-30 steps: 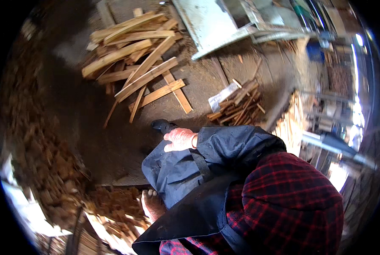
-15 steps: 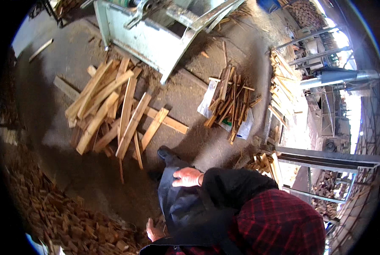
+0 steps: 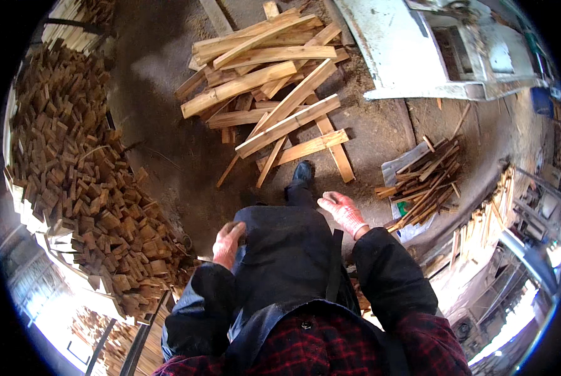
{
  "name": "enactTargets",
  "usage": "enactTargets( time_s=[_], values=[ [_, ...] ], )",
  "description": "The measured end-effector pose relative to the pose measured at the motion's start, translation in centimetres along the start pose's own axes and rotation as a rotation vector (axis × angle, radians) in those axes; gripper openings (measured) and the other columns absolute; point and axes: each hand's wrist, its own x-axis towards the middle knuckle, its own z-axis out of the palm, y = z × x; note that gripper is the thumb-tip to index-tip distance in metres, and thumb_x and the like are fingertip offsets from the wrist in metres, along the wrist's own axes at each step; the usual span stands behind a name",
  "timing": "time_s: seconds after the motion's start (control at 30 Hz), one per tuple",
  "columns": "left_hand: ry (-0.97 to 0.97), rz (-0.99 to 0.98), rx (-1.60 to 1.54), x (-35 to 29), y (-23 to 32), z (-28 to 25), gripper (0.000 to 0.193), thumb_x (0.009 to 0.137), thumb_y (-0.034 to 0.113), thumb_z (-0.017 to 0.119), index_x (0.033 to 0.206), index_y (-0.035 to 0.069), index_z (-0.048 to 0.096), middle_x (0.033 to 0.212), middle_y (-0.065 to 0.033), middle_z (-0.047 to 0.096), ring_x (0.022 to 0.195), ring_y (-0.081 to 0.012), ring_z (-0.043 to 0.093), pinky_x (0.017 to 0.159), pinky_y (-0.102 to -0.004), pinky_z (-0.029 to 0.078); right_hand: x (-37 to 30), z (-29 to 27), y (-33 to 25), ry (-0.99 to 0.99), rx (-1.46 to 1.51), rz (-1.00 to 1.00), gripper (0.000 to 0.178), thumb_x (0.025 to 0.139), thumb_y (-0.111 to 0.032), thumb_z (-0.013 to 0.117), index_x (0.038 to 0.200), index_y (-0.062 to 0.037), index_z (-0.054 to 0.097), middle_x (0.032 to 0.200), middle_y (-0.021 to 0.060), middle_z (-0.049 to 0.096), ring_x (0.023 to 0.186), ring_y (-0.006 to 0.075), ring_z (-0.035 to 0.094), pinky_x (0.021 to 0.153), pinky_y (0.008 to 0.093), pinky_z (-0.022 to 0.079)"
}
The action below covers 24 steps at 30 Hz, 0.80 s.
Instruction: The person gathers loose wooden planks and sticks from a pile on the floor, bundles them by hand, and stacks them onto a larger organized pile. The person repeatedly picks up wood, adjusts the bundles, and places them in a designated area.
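My left hand (image 3: pixel 229 244) hangs beside the dark apron (image 3: pixel 283 241), fingers loosely extended and nothing visible in them. On the other side my right hand (image 3: pixel 343 212), in what looks like a pinkish glove, is held off the apron's edge, its fingers loosely bent and apart with nothing between them. Beyond my shoe (image 3: pixel 304 170) lies a loose, crisscrossed pile of wooden boards (image 3: pixel 287 128) on the floor. Neither hand touches the boards. The shoe stands close to the near ends of the boards.
A large heap of short wood blocks (image 3: pixel 105 219) rises at the left. Thin wood strips (image 3: pixel 428 182) lie over sheet material at the right. A pale machine frame (image 3: pixel 412 56) stands at the far right, and more strips (image 3: pixel 481 219) are stacked near the right rim.
My view has swung to the left, so the boards and machine now appear farther right and the block heap shows more fully. Both forearms now show; the hands still hold nothing.
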Motion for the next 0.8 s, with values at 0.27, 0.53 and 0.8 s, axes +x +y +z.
enactTargets(
  time_s=[0.27,0.53,0.8],
  values=[
    [0.004,0.303,0.873,14.3,10.0,1.7,0.075,0.075,0.046,0.073,0.129,-0.001,0.052,0.128,-0.0222,0.056,0.121,-0.0317,0.053,0.101,-0.0371,0.041,13.2,2.9,1.9,-0.039,-0.129,0.084,0.076,0.079,-0.055,0.064,0.130,0.0003,0.052,0.133,0.0249,0.051,0.126,0.0342,0.047,0.104,0.0380,0.037],
    [-0.067,0.602,1.372,37.1,9.7,3.2,0.088,0.071,0.048,0.073,0.139,0.003,0.040,0.140,-0.0213,0.043,0.129,-0.0327,0.043,0.106,-0.0390,0.037,34.8,13.8,1.7,0.298,0.220,0.041,0.100,0.072,-0.058,0.071,0.135,0.0116,0.037,0.134,0.0256,0.049,0.125,0.0333,0.047,0.104,0.0370,0.036],
    [-0.166,0.311,1.247,38.1,-2.9,8.2,0.079,0.070,0.037,0.074,0.139,0.019,0.039,0.139,-0.0161,0.044,0.125,-0.0362,0.044,0.101,-0.0485,0.038,40.3,18.9,1.1,0.592,0.591,0.275,0.095,0.068,-0.047,0.083,0.133,0.0042,0.037,0.110,0.0147,0.058,0.089,0.0199,0.054,0.079,0.0332,0.045]
  ],
)
